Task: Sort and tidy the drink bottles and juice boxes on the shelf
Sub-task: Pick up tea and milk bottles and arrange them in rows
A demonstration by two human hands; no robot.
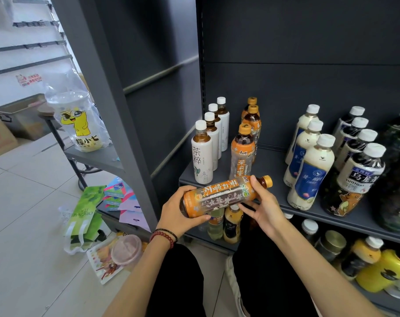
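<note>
Obs.: orange-label bottle (226,195) held lying down just in front of the grey shelf (274,170), at its left front corner. Long axis runs left to right, cap end to the right and tipped slightly up, base end to the left.

Left hand (176,209) wraps the base end, fingers curled round it. Right hand (263,204) pinches the shoulder end, thumb on top, fingers spread beneath.

The bottle appears clear of the shelf lip; view poor there.

On the shelf, upright in rows from the left: white-label bottles (202,154), orange-cap bottles (242,154), milky blue-label bottles (308,175), dark bottles (359,170)
</note>
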